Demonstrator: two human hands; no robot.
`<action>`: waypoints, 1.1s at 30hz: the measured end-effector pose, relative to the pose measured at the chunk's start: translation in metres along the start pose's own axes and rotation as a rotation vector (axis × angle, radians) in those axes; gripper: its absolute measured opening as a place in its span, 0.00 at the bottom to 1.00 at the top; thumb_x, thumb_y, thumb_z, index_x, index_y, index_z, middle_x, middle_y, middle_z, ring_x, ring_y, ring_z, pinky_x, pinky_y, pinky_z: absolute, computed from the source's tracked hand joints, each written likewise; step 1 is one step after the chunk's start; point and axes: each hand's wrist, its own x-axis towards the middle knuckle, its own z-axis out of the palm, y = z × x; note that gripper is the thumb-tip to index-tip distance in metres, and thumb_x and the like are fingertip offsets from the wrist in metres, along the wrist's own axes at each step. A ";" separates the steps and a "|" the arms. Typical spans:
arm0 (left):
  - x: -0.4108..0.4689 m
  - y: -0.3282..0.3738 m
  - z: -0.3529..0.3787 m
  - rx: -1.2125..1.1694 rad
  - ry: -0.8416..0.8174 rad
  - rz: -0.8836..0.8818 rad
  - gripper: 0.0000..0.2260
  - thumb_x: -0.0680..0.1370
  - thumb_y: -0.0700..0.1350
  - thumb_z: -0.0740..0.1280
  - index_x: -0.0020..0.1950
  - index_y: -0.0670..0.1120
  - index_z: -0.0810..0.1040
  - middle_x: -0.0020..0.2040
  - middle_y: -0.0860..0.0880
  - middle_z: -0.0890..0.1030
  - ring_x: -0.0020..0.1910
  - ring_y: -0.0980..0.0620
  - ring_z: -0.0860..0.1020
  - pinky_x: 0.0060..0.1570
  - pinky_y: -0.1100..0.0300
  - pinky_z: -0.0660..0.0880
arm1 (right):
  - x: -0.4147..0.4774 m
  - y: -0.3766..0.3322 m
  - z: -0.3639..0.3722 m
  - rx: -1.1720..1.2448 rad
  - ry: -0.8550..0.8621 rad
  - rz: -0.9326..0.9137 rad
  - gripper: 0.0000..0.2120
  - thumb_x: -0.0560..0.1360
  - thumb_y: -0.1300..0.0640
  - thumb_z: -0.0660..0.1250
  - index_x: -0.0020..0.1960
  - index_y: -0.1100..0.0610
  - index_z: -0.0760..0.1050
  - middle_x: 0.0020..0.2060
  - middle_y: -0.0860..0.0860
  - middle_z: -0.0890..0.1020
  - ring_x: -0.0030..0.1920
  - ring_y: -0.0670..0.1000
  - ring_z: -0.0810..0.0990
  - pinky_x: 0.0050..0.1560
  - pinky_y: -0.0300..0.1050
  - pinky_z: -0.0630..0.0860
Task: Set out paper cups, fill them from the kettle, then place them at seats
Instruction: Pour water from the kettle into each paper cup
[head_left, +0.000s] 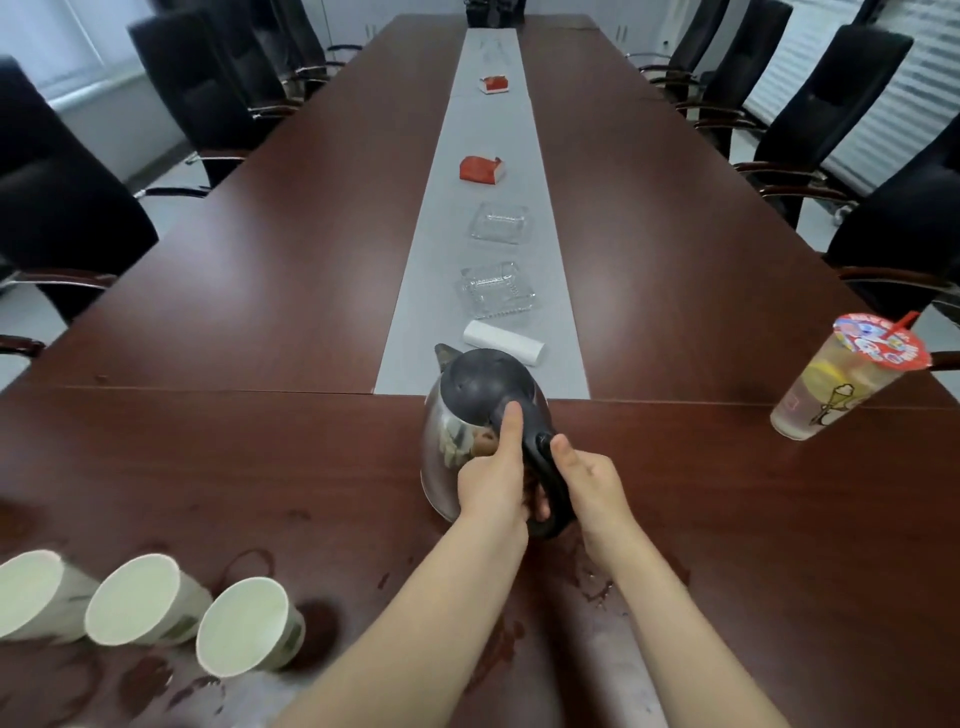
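Dark red-brown wood runs the length of this meeting-room tabletop, glossy and hard, with a matte grey runner down its middle and black high-backed chairs along both sides. At the near end stands the kettle, a rounded body of mirror-bright steel under a dull black lid, spout pointing up the table. The left hand holds its black handle, fingers wrapped round the grip and the thumb laid up toward the lid. The right hand clasps the same handle from the other side, thumb pressed to it and the rest curled in behind. Two hands suggest to me it is full and heavy; the steel would be slippery and perhaps hot, so the moulded handle is the only sensible hold. Well off to the left sit three paper cups, white inside, thin-walled and light, easily crushed or knocked over; I would take each low around its wall. Wet smears darken the wood near them. Two ribbed glass dishes lie on the runner, and a sealed plastic drink stands far right.
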 end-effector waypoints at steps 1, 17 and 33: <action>-0.001 0.000 -0.003 0.013 -0.005 -0.001 0.28 0.67 0.66 0.71 0.35 0.39 0.78 0.27 0.43 0.77 0.23 0.47 0.74 0.36 0.52 0.74 | -0.004 0.002 0.004 0.032 0.034 -0.005 0.25 0.68 0.41 0.63 0.27 0.63 0.70 0.19 0.55 0.74 0.20 0.50 0.71 0.24 0.38 0.68; -0.076 -0.015 -0.074 0.004 -0.208 -0.162 0.32 0.73 0.65 0.63 0.48 0.34 0.80 0.40 0.41 0.85 0.38 0.47 0.84 0.36 0.57 0.81 | -0.102 0.005 0.032 0.011 0.155 -0.084 0.26 0.60 0.35 0.65 0.20 0.58 0.71 0.17 0.55 0.72 0.19 0.49 0.69 0.25 0.38 0.68; -0.169 -0.032 -0.196 0.200 -0.430 -0.233 0.38 0.75 0.68 0.54 0.42 0.33 0.82 0.39 0.39 0.84 0.38 0.47 0.83 0.39 0.58 0.81 | -0.247 -0.009 0.099 0.009 0.193 -0.034 0.35 0.52 0.23 0.68 0.22 0.58 0.75 0.17 0.56 0.71 0.19 0.49 0.69 0.25 0.38 0.69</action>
